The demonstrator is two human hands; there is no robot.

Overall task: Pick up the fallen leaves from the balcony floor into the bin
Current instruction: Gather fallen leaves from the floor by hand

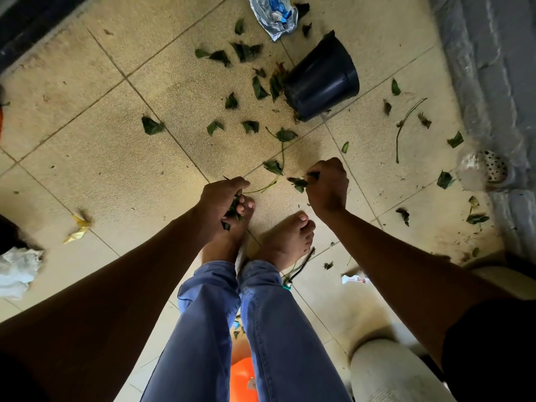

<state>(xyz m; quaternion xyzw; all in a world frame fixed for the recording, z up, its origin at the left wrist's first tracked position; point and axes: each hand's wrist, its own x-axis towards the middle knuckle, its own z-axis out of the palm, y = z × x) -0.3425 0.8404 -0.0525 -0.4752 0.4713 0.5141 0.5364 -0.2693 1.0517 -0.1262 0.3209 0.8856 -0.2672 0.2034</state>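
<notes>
- Many green leaves point(251, 126) lie scattered over the tiled balcony floor point(95, 158), thickest between the person's feet and the dark bin point(322, 79).
- That bin stands past the hands; its inside does not show, so what it holds cannot be told. A few leaves lie against its left side.
- Left hand point(222, 201) is curled round a bunch of leaves, held just above the bare left foot point(229, 236).
- Right hand point(327, 184) pinches a single leaf point(298, 182) just above the floor.
- A long thin stem point(404, 127) lies to the right of the bin, and a crumpled plastic wrapper point(274, 14) beyond it.
- A round drain cover point(490, 168) sits at the right wall, a yellow leaf point(78, 227) well off to the left.
</notes>
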